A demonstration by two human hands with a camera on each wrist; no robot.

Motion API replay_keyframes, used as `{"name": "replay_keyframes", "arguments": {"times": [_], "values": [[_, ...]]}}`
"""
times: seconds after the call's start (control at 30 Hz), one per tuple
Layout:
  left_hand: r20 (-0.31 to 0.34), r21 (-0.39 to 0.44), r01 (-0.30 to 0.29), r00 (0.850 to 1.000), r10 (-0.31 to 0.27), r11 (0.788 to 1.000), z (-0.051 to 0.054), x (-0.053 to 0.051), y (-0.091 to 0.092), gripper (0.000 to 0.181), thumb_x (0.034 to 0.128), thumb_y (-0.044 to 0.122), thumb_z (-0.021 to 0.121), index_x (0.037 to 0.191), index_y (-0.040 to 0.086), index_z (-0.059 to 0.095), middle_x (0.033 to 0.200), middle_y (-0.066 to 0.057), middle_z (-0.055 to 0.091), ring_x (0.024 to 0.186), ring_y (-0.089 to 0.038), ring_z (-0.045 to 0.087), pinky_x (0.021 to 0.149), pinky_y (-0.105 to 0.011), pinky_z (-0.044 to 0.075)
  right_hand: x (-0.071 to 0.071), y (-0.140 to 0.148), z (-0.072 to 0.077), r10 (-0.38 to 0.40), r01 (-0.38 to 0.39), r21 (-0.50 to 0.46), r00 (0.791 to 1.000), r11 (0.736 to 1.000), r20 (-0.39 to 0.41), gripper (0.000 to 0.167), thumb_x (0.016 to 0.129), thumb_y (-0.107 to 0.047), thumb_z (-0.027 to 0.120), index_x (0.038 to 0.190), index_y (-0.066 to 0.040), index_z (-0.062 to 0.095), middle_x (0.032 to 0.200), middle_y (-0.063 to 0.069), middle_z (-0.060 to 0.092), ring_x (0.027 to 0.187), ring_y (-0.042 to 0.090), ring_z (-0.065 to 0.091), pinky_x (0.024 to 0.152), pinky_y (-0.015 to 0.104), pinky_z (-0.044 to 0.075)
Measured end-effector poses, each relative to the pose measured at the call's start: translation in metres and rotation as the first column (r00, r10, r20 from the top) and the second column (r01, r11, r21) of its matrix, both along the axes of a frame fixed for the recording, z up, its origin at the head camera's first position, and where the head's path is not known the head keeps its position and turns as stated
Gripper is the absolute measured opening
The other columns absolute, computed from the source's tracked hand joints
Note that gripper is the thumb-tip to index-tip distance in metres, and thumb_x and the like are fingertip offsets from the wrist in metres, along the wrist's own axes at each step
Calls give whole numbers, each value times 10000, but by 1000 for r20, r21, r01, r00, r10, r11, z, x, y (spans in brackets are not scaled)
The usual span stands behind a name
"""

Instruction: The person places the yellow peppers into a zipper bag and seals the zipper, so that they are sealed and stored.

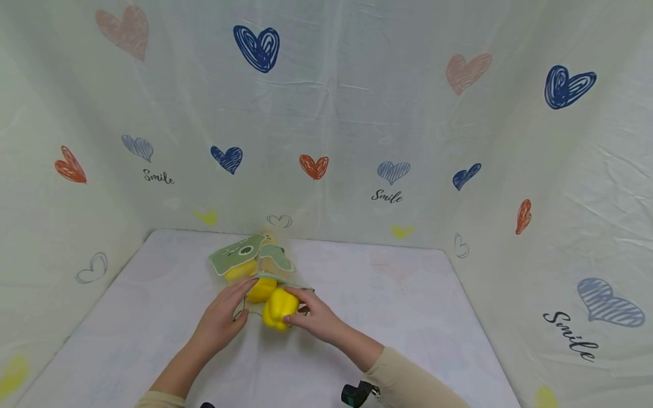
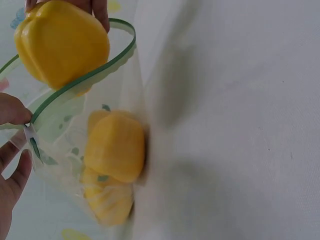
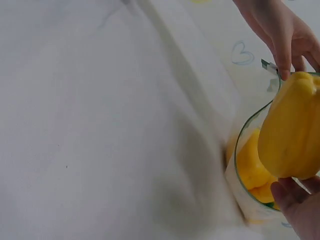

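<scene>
A yellow bell pepper (image 1: 280,309) is held by my right hand (image 1: 320,317), thumb and fingers on its side, at the mouth of a clear zip bag (image 1: 277,258) with a green rim and a green cartoon print. My left hand (image 1: 220,317) pinches the bag's rim near its zip end, best seen in the left wrist view. Inside the bag lie more yellow peppers (image 2: 115,147), seen through the plastic. The right wrist view shows the held pepper (image 3: 290,130) over the open mouth, hiding part of the rim.
The bag rests on a white table (image 1: 377,294), towards its far side. Behind and beside the table hangs a pale curtain (image 1: 336,113) printed with hearts and words. A small dark device (image 1: 355,394) sits by the right sleeve (image 1: 408,379).
</scene>
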State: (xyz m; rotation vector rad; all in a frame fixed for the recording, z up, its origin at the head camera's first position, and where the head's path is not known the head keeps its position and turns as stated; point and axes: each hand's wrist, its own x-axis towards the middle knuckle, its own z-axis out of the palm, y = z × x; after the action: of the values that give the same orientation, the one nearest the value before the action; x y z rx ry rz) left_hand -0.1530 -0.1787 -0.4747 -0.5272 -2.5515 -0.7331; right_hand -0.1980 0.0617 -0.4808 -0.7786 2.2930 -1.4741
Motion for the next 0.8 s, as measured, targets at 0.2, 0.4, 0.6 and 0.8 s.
{"name": "replay_keyframes", "arguments": {"times": [0.2,0.4,0.6,0.8], "values": [[29,10,0,1000,0,1000,1,0,0,708,712,-109,757,1360,56,525,1392,-117,532,1243,-322,493,1015,-514,431,2,-9,-2,-64,64,31,998,997,-11,626,891,-303,680,1446,-112,460,1329,29,494,1120,138,481,922,304,492],[28,12,8,1000,-8,1000,1,0,0,697,716,-105,758,1357,47,528,1385,-122,539,1234,-328,501,1009,-516,438,3,-17,-1,-105,106,71,994,992,-10,680,892,-342,692,1461,-83,427,1415,96,442,1204,210,478,964,392,489],[18,4,6,1000,-6,1000,-1,0,0,703,713,-100,763,1358,56,529,1384,-113,542,1232,-318,504,1007,-505,441,-1,-25,1,-157,160,151,987,975,-30,711,877,-361,718,1450,-54,430,1440,144,443,1254,253,475,1029,457,439],[12,6,8,1000,-8,1000,-3,-1,1,697,712,-94,771,1351,54,535,1386,-114,542,1226,-319,510,1003,-508,443,-5,-32,-1,-181,191,199,981,961,-67,712,853,-328,755,1431,-44,452,1385,119,514,1190,217,519,1015,428,451]]}}
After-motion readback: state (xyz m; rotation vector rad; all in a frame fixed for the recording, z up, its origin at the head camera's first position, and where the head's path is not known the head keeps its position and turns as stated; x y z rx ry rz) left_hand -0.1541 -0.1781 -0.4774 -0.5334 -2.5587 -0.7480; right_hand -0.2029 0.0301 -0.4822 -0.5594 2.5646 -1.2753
